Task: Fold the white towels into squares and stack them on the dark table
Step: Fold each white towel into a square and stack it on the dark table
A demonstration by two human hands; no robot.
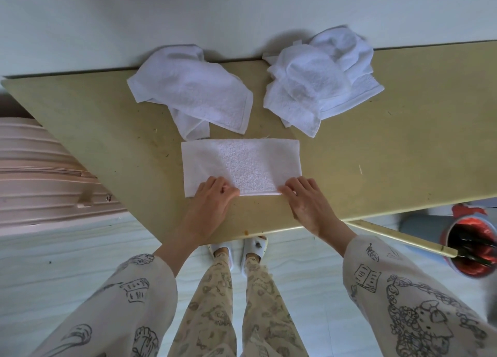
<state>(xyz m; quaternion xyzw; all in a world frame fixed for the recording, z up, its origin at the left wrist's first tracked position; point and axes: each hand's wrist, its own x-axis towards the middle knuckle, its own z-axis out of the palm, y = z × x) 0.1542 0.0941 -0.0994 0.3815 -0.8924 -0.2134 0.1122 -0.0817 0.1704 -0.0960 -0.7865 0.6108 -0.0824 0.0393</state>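
A white towel [240,160] lies flat on the olive-tan table [390,152], folded into a long rectangle. My left hand [213,195] rests on its near left corner, fingers curled over the edge. My right hand [304,198] presses on its near right corner, fingers spread. Behind it to the left lies a loosely crumpled white towel [191,93]. A rumpled heap of white towels [320,79] sits at the back right, against the wall.
A white wall [188,15] runs along the table's far edge. A pink ribbed suitcase [37,174] stands at the left, below the table. A red-lined bin [470,246] sits on the floor at the right. My feet in white slippers [239,249] are under the near edge.
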